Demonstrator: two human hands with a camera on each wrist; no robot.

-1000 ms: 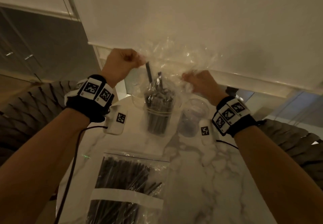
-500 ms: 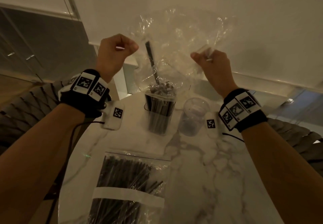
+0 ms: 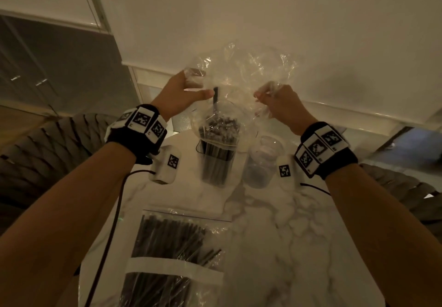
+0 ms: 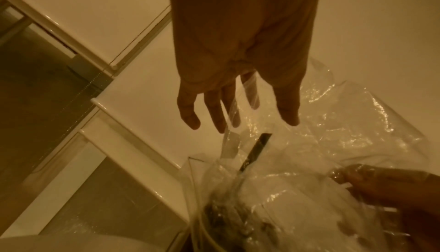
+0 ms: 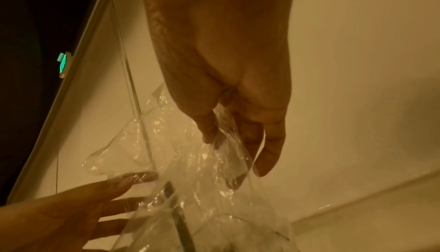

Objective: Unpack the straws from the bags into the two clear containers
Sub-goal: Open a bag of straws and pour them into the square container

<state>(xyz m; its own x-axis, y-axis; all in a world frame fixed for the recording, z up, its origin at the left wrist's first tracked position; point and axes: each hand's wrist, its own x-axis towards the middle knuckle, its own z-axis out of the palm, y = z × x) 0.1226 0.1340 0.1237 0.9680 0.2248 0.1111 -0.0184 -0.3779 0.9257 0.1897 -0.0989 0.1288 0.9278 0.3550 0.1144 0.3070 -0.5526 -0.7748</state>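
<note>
A crumpled clear bag [image 3: 246, 72] hangs mouth-down over the left clear container [image 3: 216, 160], which is packed with black straws. One black straw [image 3: 215, 99] stands taller than the rest, still inside the bag. My left hand [image 3: 196, 86] has straight, spread fingers lying against the bag's left side, thumb near that straw. The left wrist view shows those fingers [image 4: 214, 109] straight against the film [image 4: 333, 133]. My right hand [image 3: 265, 98] pinches the bag's right edge, and its fingers [image 5: 250, 130] are seen closed on the plastic. The second clear container [image 3: 262, 163] stands empty to the right.
A sealed bag of black straws [image 3: 172, 254] lies on the marble table [image 3: 299, 235] close to me. Woven chairs stand at the left [image 3: 47, 153] and right [image 3: 401, 187] of the table. A pale wall and window blinds rise behind the containers.
My left hand has opened from a fist and now lies spread against the bag. The bag and both hands have come down a little, closer to the full container.
</note>
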